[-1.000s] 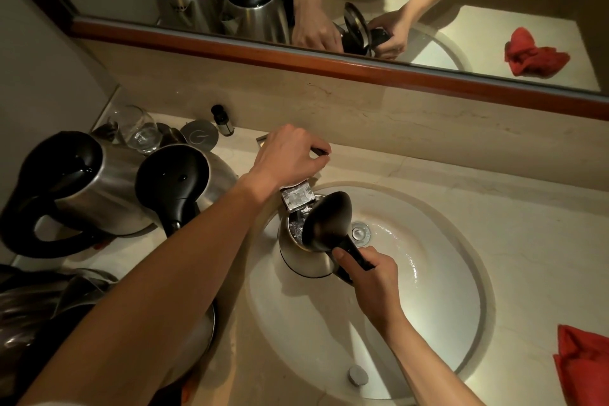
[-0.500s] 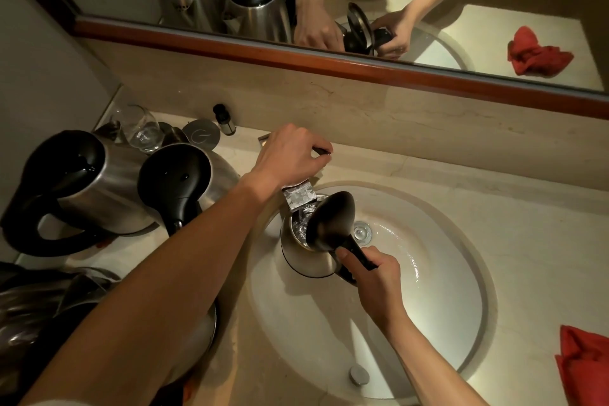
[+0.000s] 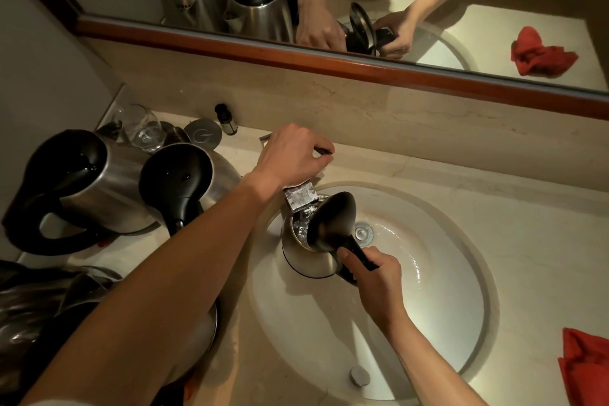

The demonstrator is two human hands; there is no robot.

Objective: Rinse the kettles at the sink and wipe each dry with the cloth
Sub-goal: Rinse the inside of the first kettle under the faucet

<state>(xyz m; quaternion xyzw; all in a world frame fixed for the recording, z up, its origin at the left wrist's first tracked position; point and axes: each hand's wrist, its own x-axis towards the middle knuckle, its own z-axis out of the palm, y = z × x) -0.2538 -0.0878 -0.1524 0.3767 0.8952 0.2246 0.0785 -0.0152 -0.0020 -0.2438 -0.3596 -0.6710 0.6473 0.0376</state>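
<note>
Over the white oval sink basin [image 3: 445,323], at about ten o'clock of its bowl, a small stainless-steel kettle with a black lid and handle [image 3: 304,255] is held tilted under the tap, its hinged lid [image 3: 333,222] swung open and water glinting inside the mouth. Its black handle is gripped by the right hand [image 3: 375,280], fingers curled round it. At twelve o'clock from the kettle, the left hand [image 3: 293,155] is curled over the faucet lever, which is mostly hidden beneath it. At nine o'clock, on the beige stone counter [image 3: 527,224], two larger steel kettles with black lids [image 3: 99,188] [image 3: 184,181] stand side by side, a clear drinking glass [image 3: 145,128] behind them. At four o'clock, at the frame's edge, a crumpled red cloth [image 3: 586,369] lies on the counter, well apart from the sink.
</note>
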